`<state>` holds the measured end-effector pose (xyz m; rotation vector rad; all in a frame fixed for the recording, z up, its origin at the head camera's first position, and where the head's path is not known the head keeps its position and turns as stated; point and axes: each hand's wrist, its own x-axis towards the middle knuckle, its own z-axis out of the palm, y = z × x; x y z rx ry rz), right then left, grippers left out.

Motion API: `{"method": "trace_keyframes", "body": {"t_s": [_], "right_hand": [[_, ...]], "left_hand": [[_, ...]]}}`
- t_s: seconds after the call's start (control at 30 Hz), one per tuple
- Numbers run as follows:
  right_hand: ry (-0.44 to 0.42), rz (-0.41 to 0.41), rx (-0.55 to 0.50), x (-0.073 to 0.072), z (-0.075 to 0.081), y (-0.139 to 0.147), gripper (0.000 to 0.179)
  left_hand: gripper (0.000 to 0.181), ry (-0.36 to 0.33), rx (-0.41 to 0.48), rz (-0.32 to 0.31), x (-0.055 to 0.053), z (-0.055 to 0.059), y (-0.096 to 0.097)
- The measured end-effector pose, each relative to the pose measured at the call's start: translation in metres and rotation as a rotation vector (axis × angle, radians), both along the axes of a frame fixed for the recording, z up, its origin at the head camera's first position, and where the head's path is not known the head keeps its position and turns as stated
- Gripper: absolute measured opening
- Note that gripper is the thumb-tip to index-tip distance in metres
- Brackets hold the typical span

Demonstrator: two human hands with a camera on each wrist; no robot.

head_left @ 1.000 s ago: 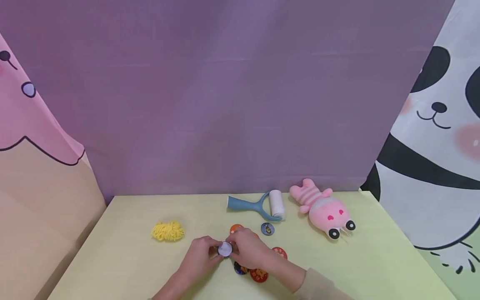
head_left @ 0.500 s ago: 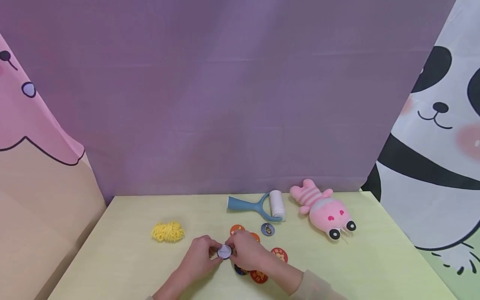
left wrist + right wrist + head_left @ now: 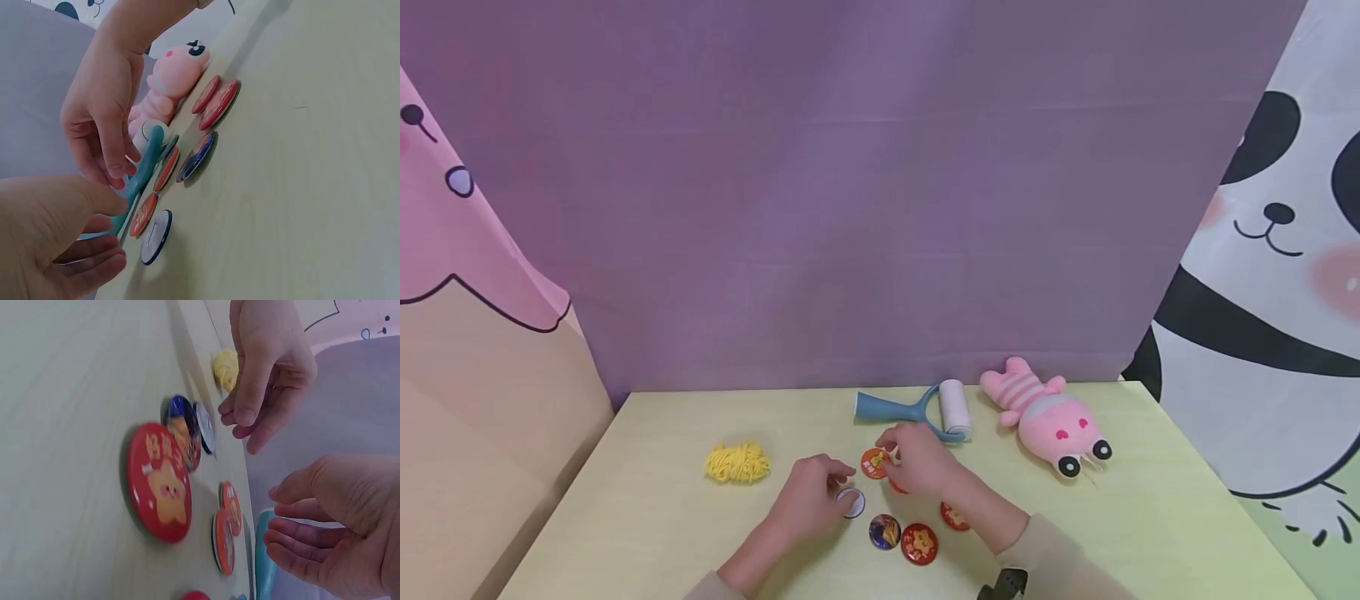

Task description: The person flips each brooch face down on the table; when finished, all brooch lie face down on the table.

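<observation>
Head: a sec ago both hands pinched the white disc [image 3: 857,506], prob. a badge back-up; now it's on the table [image 3: 647,517], L hand [image 3: 811,497] just by it, R hand [image 3: 922,461] shifted over to the orange badges [image 3: 872,464]. L wrist: both hands' fingers loosely bent & apart, nothing held; disc clear of them. R wrist: same, w/ a red badge [image 3: 159,482] nr the cam. Disc looks let go, prob. done w/ for now.

R grip [image 3: 921,460] hides pt of lower orange badge [image 3: 897,487], head cam; panda print [image 3: 1262,333] cut off, R edge.
</observation>
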<state>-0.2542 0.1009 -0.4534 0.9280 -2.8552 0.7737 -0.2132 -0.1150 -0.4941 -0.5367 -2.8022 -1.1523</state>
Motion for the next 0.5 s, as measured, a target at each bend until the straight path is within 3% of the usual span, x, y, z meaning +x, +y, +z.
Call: {"method": "trace_keyframes", "body": {"t_s": [0.2, 0.5], "right_hand": [[0.015, -0.022, -0.014, -0.008, -0.004, 0.007, 0.029], [0.043, -0.023, 0.014, -0.004, -0.021, 0.001, 0.034]], "left_hand": [[0.029, 0.044, -0.023, 0.051, -0.019, 0.002, 0.014], [0.031, 0.017, -0.031, 0.021, -0.032, -0.006, 0.027]]}}
